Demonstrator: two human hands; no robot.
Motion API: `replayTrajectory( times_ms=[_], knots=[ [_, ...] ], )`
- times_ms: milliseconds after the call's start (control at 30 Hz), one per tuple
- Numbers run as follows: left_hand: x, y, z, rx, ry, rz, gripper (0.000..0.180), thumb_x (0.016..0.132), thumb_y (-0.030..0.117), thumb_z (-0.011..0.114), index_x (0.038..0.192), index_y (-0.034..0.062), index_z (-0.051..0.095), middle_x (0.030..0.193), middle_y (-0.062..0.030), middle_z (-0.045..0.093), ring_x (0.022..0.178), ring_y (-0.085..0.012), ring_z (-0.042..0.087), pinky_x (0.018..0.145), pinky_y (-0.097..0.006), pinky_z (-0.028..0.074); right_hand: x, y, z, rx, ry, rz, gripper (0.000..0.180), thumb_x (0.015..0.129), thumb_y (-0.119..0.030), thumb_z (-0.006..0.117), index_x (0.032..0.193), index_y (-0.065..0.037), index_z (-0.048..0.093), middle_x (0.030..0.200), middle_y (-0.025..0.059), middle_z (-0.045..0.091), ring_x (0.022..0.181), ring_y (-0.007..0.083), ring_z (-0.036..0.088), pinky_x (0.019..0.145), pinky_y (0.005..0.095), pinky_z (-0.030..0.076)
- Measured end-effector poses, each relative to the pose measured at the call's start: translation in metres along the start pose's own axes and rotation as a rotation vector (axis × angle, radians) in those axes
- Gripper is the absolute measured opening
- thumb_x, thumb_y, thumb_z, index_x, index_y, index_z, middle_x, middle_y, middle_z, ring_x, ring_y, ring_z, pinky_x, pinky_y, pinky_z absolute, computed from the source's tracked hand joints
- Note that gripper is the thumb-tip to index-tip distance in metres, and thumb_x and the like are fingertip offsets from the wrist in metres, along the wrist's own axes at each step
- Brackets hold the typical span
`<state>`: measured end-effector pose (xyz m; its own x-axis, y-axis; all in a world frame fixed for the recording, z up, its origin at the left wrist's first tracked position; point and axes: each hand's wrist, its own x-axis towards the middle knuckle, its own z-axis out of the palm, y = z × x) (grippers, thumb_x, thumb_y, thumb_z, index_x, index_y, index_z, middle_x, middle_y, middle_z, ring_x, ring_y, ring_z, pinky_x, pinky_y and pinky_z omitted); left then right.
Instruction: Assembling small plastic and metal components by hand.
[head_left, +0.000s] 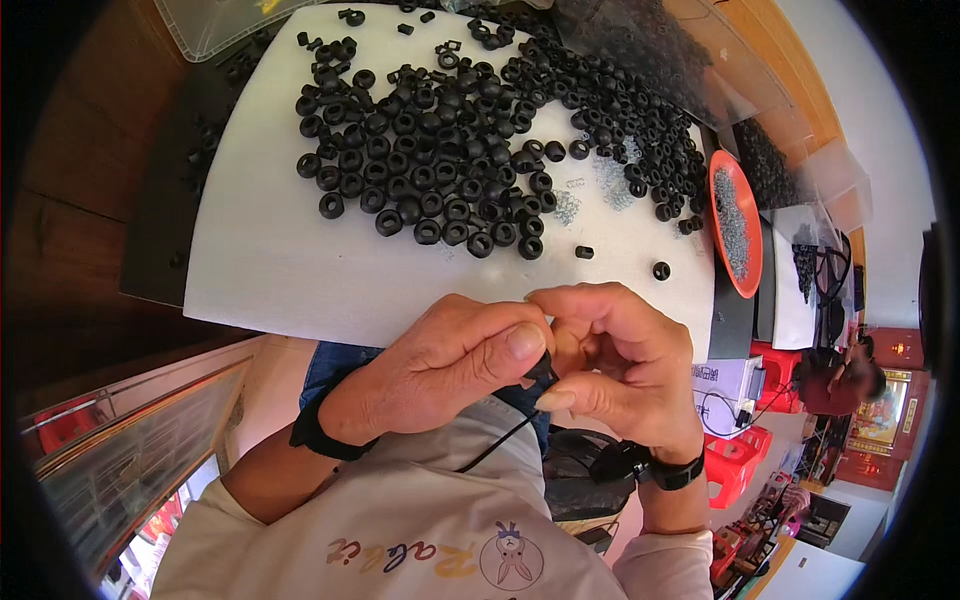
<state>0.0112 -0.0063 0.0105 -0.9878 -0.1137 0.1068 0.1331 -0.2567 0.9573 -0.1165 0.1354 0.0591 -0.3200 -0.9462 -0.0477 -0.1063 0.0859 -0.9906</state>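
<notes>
My left hand (450, 360) is closed, its thumb pressed over a small black plastic part (541, 368) that shows only in part. My right hand (635, 365) meets it fingertip to fingertip, thumb and forefinger curled around the same spot; whatever its fingers grip is hidden. Both hands are just off the near edge of a white work surface (270, 270). Beyond them lies a big heap of black ball-shaped plastic parts with holes (430, 160). Nearest the hands are a loose small black piece (584, 252) and a single black ball part (661, 271).
Small metal springs (615, 180) lie scattered beside a second pile of smaller black pieces (630, 110). An orange oval dish (755, 245) of springs stands at the right. Clear plastic bins (690, 50) edge the far side. Red stools (735, 465) and a person (845, 380) are further right.
</notes>
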Motion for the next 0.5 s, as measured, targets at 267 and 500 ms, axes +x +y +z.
replayTrajectory(
  times_ms=[267, 500],
  knots=[
    [-0.001, -0.001, 0.003, -0.095, 0.079, 0.027, 0.042, 0.099, 0.032, 0.037, 0.081, 0.001, 0.058, 0.059, -0.0022, 0.049, 0.05, -0.0091, 0.04, 0.047, -0.026, 0.031, 0.007, 0.007, 0.005, 0.08, -0.052, 0.112, 0.038, 0.079, -0.01, 0.074, 0.11, 0.001, 0.054, 0.066, -0.0028, 0.05, 0.058, 0.0027, 0.042, 0.051, 0.0188, 0.035],
    [0.0, 0.001, -0.008, -0.15, -0.021, 0.0, 0.039, 0.101, 0.029, 0.038, 0.089, -0.0039, 0.057, 0.074, -0.0067, 0.059, 0.066, -0.0116, 0.052, 0.062, -0.025, 0.044, 0.012, 0.011, 0.008, 0.004, -0.104, -0.042, 0.034, 0.083, -0.009, 0.071, 0.11, 0.001, 0.052, 0.064, -0.0017, 0.045, 0.055, 0.0045, 0.037, 0.05, 0.0209, 0.033]
  ],
)
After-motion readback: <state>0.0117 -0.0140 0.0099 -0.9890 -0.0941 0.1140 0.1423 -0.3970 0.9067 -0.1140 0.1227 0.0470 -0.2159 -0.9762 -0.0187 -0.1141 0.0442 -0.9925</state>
